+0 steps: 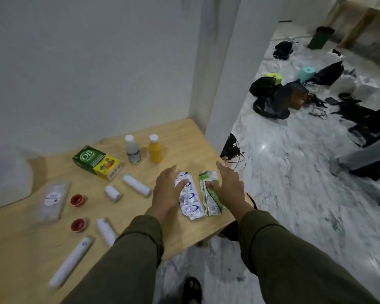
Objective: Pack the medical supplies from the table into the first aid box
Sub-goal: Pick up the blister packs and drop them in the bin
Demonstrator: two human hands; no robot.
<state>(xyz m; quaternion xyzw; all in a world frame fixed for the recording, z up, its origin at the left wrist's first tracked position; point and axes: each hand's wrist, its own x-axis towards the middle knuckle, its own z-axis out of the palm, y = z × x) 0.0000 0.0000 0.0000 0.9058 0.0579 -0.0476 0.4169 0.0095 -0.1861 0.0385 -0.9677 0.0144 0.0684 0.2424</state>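
Observation:
On the wooden table lie two strips of sachets side by side: a white-and-blue strip and a green strip. My left hand rests flat with its thumb on the white-and-blue strip. My right hand lies flat beside the green strip, thumb touching it. To the left lie several white bandage rolls, two red tape rolls, a long white tube, a clear flat case, a green-and-yellow carton, a white bottle and a yellow bottle. A translucent plastic box stands at the far left.
A white wall and pillar bound the table at the back and right. The table's right edge runs just past my right hand. Beyond it the marble floor holds black bags, cables and a green bin.

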